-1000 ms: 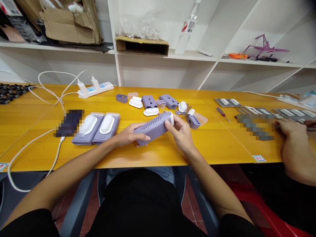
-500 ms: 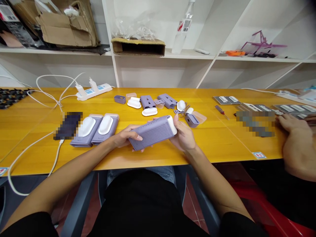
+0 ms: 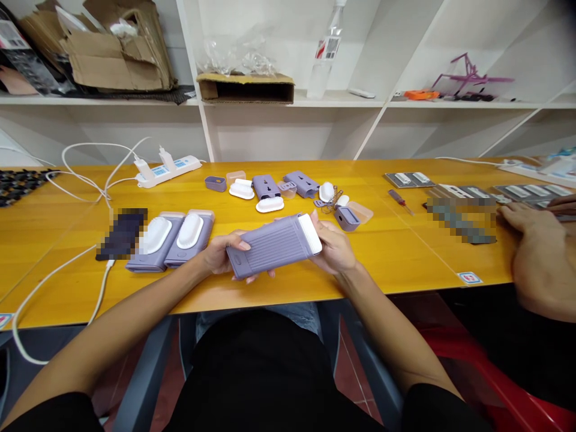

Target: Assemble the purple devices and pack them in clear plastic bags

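A lilac plastic case (image 3: 265, 247) with a ribbed broad face is held tilted above the table's front edge, its right end higher. Around its left end wraps my left hand (image 3: 220, 253), thumb on the face near a small oval button and fingertips showing underneath. A white cap (image 3: 309, 234) sits at the case's right end. My right hand (image 3: 333, 247) is closed against that cap from behind, with its fingers partly hidden. To the left lie two similar lilac cases (image 3: 150, 255) with white oval pieces (image 3: 189, 231) on top.
Lilac shells (image 3: 266, 187), white oval pieces (image 3: 270, 205), a lilac end part (image 3: 348, 218) and metal springs (image 3: 332, 201) lie behind my hands. A phone (image 3: 121, 234) on a cable and a power strip (image 3: 168, 171) are left. At right are a screwdriver (image 3: 400, 202) and another person's hand (image 3: 533, 231).
The lilac case has turned so its ribbed face and oval button show more fully, and it has shifted slightly left. Both hands keep their hold. The view has shifted slightly.
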Demonstrator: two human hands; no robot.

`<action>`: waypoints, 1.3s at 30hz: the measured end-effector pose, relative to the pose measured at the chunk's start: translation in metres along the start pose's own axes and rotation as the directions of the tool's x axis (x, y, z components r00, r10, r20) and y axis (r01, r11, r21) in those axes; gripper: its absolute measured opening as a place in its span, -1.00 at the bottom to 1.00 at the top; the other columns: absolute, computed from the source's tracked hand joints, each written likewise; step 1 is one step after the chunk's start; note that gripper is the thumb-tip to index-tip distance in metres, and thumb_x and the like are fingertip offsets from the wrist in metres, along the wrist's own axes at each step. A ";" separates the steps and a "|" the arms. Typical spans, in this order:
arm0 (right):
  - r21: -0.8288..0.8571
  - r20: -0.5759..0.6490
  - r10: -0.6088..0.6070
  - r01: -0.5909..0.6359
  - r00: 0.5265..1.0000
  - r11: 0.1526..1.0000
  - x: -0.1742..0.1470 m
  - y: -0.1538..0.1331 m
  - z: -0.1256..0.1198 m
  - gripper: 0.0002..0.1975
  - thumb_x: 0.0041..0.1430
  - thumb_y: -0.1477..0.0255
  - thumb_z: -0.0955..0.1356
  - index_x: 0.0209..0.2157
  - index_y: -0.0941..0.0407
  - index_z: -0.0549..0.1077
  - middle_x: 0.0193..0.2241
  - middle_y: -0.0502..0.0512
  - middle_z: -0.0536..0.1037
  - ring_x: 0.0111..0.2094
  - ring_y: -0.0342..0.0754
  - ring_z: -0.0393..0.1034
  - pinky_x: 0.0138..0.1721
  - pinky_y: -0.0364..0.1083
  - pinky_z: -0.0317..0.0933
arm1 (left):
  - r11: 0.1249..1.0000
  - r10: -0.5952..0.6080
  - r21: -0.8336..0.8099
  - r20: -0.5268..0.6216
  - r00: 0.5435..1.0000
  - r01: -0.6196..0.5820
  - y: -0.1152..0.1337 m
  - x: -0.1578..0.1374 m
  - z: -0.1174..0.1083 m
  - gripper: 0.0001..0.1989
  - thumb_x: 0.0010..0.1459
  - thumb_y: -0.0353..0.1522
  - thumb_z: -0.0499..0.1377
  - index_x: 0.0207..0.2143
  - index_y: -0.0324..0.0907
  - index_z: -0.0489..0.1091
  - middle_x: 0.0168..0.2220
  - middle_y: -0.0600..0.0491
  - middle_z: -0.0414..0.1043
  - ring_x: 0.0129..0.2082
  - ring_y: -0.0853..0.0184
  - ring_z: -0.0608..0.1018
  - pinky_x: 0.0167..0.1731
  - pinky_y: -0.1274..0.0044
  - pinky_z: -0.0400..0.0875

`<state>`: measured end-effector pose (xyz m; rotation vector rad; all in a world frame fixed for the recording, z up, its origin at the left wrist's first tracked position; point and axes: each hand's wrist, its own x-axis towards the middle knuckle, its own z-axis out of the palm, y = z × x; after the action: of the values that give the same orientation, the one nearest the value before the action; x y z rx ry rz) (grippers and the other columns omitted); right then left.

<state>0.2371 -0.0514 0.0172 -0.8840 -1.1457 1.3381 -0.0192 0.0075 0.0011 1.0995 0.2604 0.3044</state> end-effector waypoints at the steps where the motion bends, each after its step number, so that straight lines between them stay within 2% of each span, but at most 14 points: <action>1: 0.011 0.006 0.006 -0.006 1.000 1.000 0.000 0.001 -0.001 -0.36 0.02 -0.30 0.63 -0.47 0.00 0.59 -0.37 0.19 0.72 0.06 0.39 0.69 -0.12 0.20 0.64 | 1.000 0.013 0.003 -0.014 1.000 -0.013 0.000 0.000 0.000 -0.12 0.08 -0.11 0.34 0.38 -0.40 0.39 -0.22 -0.36 0.77 -0.60 0.11 0.68 -0.80 0.57 0.25; 6: -0.028 0.016 -0.029 0.029 0.999 0.999 0.004 0.005 -0.005 -0.29 0.15 -0.39 0.53 -0.28 0.02 0.71 -0.29 0.22 0.76 0.08 0.39 0.70 -0.08 0.22 0.64 | 0.999 0.052 0.021 -0.097 0.994 -0.050 0.000 0.001 0.004 -0.11 0.10 -0.13 0.32 0.40 -0.44 0.36 -0.20 -0.37 0.77 -0.57 0.10 0.70 -0.80 0.57 0.28; 10: -0.167 -0.054 -0.216 0.205 0.975 0.964 0.007 0.014 -0.007 -0.29 0.39 -0.35 0.39 -0.11 0.01 0.78 -0.12 0.24 0.81 0.18 0.34 0.68 0.15 0.27 0.61 | 0.995 0.087 0.068 -0.196 0.977 -0.075 -0.002 0.005 0.010 -0.16 0.10 -0.14 0.34 0.34 -0.45 0.40 -0.21 -0.36 0.76 -0.56 0.14 0.69 -0.79 0.58 0.29; 13: -0.369 -0.093 -0.400 0.341 0.912 0.864 0.006 0.022 -0.009 -0.38 0.51 -0.22 0.38 0.09 0.00 0.78 0.07 0.20 0.81 0.25 0.29 0.65 0.35 0.29 0.50 | 0.988 0.131 0.113 -0.305 0.943 -0.101 -0.005 0.010 0.013 -0.18 0.06 -0.13 0.39 0.28 -0.43 0.42 -0.24 -0.30 0.75 -0.55 0.16 0.67 -0.80 0.58 0.28; 15: -0.491 -0.070 -0.466 0.376 0.882 0.786 0.005 0.027 -0.010 -0.39 0.53 -0.15 0.40 0.26 0.00 0.70 0.18 0.21 0.77 0.29 0.28 0.62 0.41 0.31 0.45 | 0.984 0.154 0.144 -0.359 0.920 -0.109 -0.007 0.012 0.014 -0.18 0.05 -0.11 0.41 0.27 -0.41 0.43 -0.24 -0.26 0.74 -0.55 0.15 0.67 -0.80 0.57 0.27; 17: -0.570 -0.030 -0.498 0.394 0.867 0.721 0.005 0.032 -0.011 -0.33 0.51 -0.09 0.46 0.42 0.01 0.58 0.29 0.25 0.71 0.35 0.32 0.58 0.45 0.34 0.40 | 0.972 0.187 0.207 -0.401 0.897 -0.110 -0.009 0.011 0.015 -0.23 0.08 -0.09 0.41 0.23 -0.38 0.46 -0.27 -0.20 0.72 -0.55 0.16 0.67 -0.79 0.57 0.27; 19: -0.626 0.015 -0.522 0.415 0.853 0.660 0.005 0.036 -0.012 -0.20 0.43 -0.05 0.54 0.54 -0.01 0.44 0.42 0.30 0.61 0.44 0.37 0.49 0.52 0.38 0.32 | 0.932 0.257 0.347 -0.432 0.865 -0.103 -0.010 0.009 0.016 -0.32 0.17 -0.08 0.41 0.20 -0.35 0.52 -0.33 -0.10 0.68 -0.55 0.20 0.66 -0.73 0.56 0.32; 21: -0.649 0.066 -0.535 0.444 0.842 0.618 0.007 0.039 -0.012 -0.07 0.40 -0.01 0.58 0.63 -0.06 0.29 0.55 0.31 0.45 0.54 0.39 0.38 0.57 0.41 0.24 | 0.802 0.413 0.587 -0.413 0.812 -0.110 -0.012 0.006 0.018 -0.38 0.23 -0.10 0.42 0.21 -0.31 0.58 -0.32 -0.05 0.69 -0.49 0.23 0.67 -0.58 0.53 0.48; 23: -0.639 0.120 -0.542 0.482 0.832 0.599 0.008 0.041 -0.012 0.02 0.41 0.02 0.58 0.69 -0.10 0.13 0.64 0.30 0.30 0.62 0.38 0.24 0.61 0.42 0.19 | 0.556 0.609 0.821 -0.300 0.734 -0.126 -0.016 0.005 0.019 -0.39 0.27 -0.15 0.42 0.29 -0.24 0.59 -0.13 -0.09 0.77 -0.34 0.21 0.73 -0.32 0.43 0.66; 25: -0.619 0.163 -0.554 0.521 0.817 0.587 0.008 0.042 -0.012 0.10 0.41 0.04 0.58 0.73 -0.14 0.00 0.70 0.26 0.17 0.68 0.37 0.11 0.63 0.41 0.16 | 0.297 0.738 0.945 -0.137 0.661 -0.135 -0.020 0.005 0.018 -0.36 0.29 -0.22 0.41 0.38 -0.17 0.55 0.13 -0.15 0.76 -0.11 0.10 0.79 -0.05 0.31 0.73; 27: -0.609 0.185 -0.572 0.550 0.799 0.572 0.008 0.042 -0.011 0.15 0.41 0.05 0.59 0.74 -0.17 -0.08 0.73 0.23 0.07 0.71 0.36 0.02 0.65 0.40 0.15 | 0.146 0.780 0.980 -0.032 0.625 -0.132 -0.024 0.006 0.016 -0.31 0.32 -0.27 0.38 0.48 -0.12 0.47 0.28 -0.19 0.69 0.09 0.03 0.79 0.13 0.23 0.72; 29: -0.604 0.198 -0.591 0.572 0.782 0.555 0.007 0.042 -0.010 0.15 0.41 0.07 0.59 0.74 -0.19 -0.11 0.74 0.21 0.02 0.72 0.34 -0.01 0.65 0.39 0.15 | 0.082 0.790 0.989 0.011 0.613 -0.123 -0.027 0.007 0.014 -0.25 0.34 -0.30 0.38 0.54 -0.09 0.39 0.32 -0.20 0.66 0.17 0.01 0.77 0.21 0.21 0.70; 33: -0.579 0.211 -0.632 0.616 0.746 0.534 0.006 0.043 -0.008 0.09 0.46 0.14 0.57 0.74 -0.22 -0.09 0.75 0.17 -0.01 0.72 0.33 0.01 0.65 0.37 0.18 | 0.025 0.799 0.994 0.042 0.600 -0.103 -0.029 0.006 0.013 -0.19 0.36 -0.32 0.37 0.60 -0.10 0.30 0.33 -0.23 0.65 0.19 -0.01 0.76 0.22 0.19 0.71; 39: -0.571 0.196 -0.624 0.605 0.756 0.554 0.006 0.044 -0.009 0.13 0.42 0.12 0.59 0.74 -0.20 -0.07 0.75 0.18 0.01 0.71 0.35 0.04 0.65 0.40 0.18 | -0.016 0.806 0.996 0.062 0.589 -0.083 -0.029 0.006 0.015 -0.22 0.39 -0.31 0.35 0.60 -0.13 0.28 0.34 -0.28 0.62 0.20 -0.01 0.76 0.19 0.21 0.72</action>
<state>0.2336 -0.0411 -0.0272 -0.8081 -1.7098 0.3432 -0.0051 -0.0150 -0.0188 2.4809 0.6691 1.3301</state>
